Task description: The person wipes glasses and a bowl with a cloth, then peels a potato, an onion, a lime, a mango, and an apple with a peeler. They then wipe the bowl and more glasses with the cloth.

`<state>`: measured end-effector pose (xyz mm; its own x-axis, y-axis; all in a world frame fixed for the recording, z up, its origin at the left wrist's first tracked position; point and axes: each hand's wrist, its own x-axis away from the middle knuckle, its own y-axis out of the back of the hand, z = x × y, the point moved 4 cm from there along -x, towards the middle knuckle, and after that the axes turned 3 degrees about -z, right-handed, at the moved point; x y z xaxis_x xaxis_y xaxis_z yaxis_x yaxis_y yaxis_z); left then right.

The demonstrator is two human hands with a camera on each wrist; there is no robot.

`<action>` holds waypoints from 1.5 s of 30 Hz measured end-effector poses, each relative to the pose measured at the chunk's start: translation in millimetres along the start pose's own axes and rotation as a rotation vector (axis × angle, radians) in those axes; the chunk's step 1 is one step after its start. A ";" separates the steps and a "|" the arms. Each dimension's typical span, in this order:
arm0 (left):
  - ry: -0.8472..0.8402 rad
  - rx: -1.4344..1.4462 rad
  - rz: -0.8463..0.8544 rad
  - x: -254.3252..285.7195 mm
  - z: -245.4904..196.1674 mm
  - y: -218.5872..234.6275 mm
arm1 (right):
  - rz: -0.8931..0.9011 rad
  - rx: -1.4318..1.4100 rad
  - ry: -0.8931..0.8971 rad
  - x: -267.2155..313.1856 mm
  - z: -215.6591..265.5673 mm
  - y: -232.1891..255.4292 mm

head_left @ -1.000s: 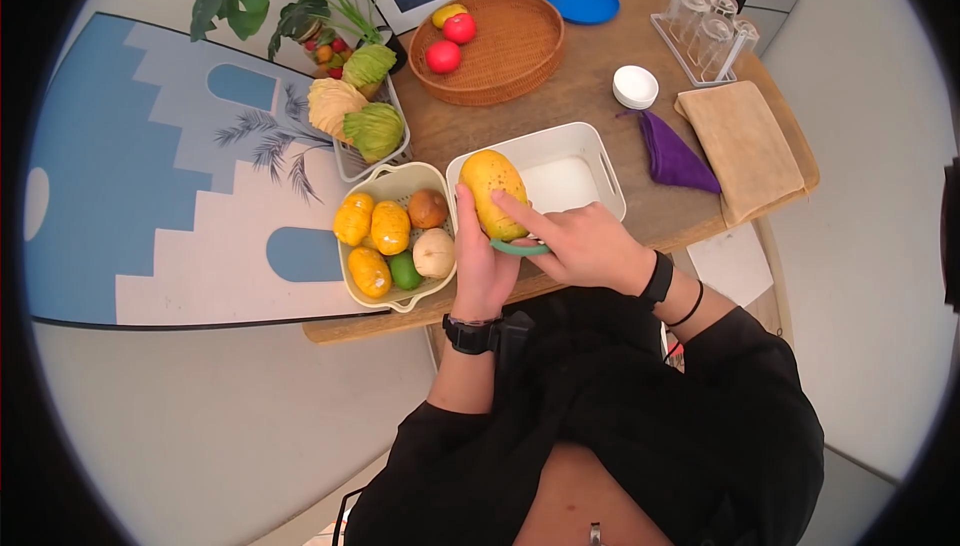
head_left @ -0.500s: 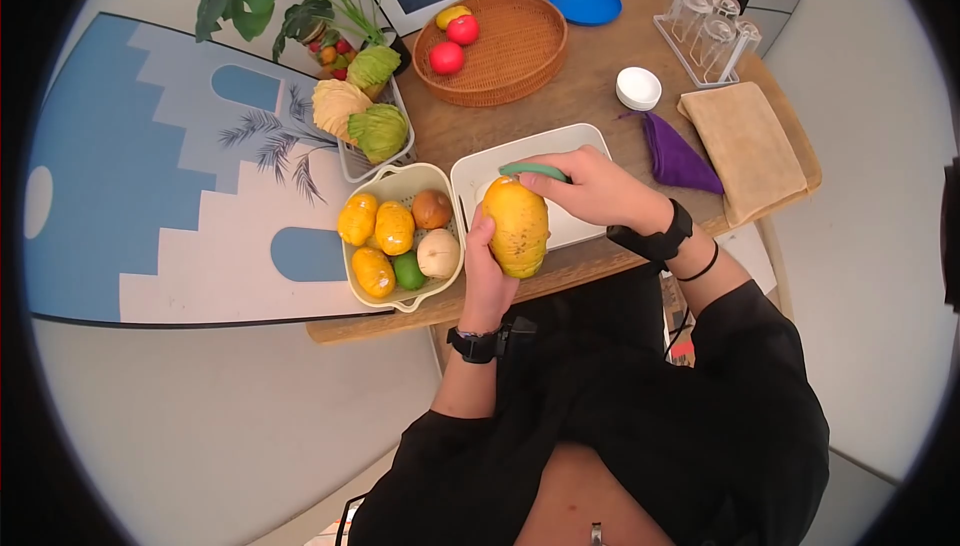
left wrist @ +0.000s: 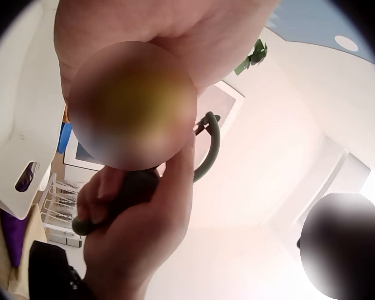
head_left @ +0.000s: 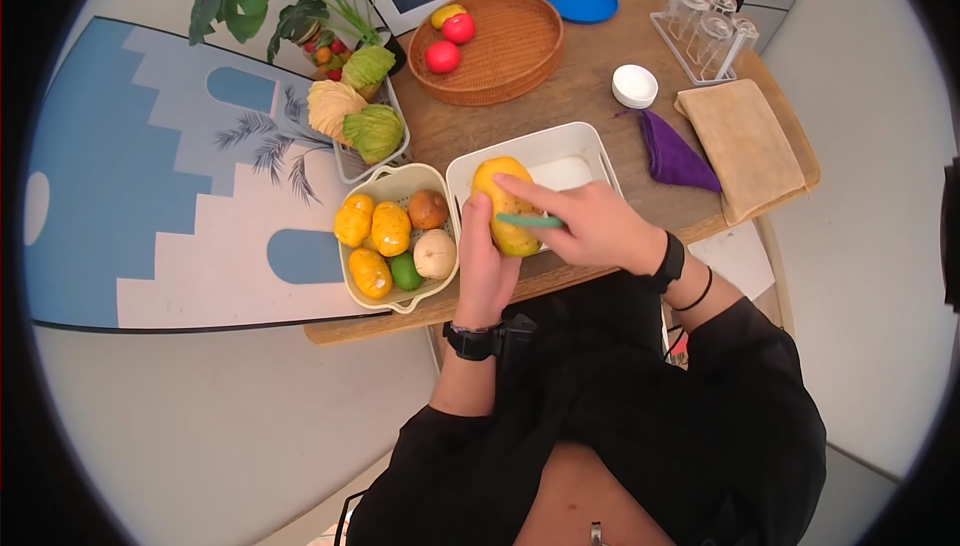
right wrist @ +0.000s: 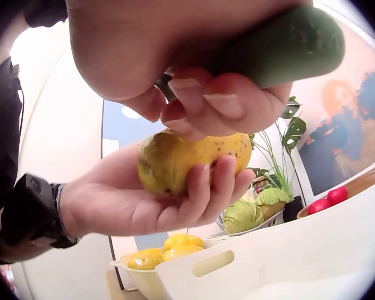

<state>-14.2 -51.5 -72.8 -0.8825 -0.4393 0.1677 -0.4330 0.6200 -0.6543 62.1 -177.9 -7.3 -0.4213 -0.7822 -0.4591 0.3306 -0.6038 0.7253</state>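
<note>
My left hand (head_left: 482, 271) holds a yellow papaya (head_left: 515, 244) from below and the side, its fingers curled up round the fruit in the right wrist view. Brown specks dot the papaya's skin (right wrist: 222, 150), and one end is greenish. In my right hand (head_left: 605, 231) is a peeler (head_left: 530, 221) with a green handle (right wrist: 287, 50). The right index finger stretches along the fruit's upper side. A curved green peeler head (left wrist: 212, 147) shows in the left wrist view. The blade's contact is hidden behind fingers. Beneath the fruit stands a white bin (head_left: 603, 161).
Left of the bin, a cream basket (head_left: 405, 304) holds several yellow fruits, a brown one, a pale one and a green one. Behind are a wicker tray (head_left: 510, 56) and a blue plate (head_left: 582, 2). White bowls (head_left: 635, 86), a purple cloth (head_left: 672, 151) and glasses (head_left: 690, 11) stand right.
The right hand with the peeler went to the papaya's far end, then came back down toward its near end. The papaya shifted toward the body, then back over the bin.
</note>
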 end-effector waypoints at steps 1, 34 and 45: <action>0.001 0.000 0.001 1.6 0.3 1.1 | -0.040 -0.071 -0.022 -3.8 -4.0 3.0; 0.015 -0.183 0.136 11.3 -2.3 2.6 | 0.077 -0.415 -0.246 -21.9 -24.5 11.6; 0.151 0.127 -0.024 3.9 -4.5 -9.5 | 0.108 -0.095 -0.121 4.6 2.8 3.2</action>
<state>-14.3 -56.1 -62.6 -0.8940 -0.3443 0.2866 -0.4357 0.5194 -0.7351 58.8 -183.0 -5.6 -0.4755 -0.8227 -0.3116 0.4557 -0.5333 0.7127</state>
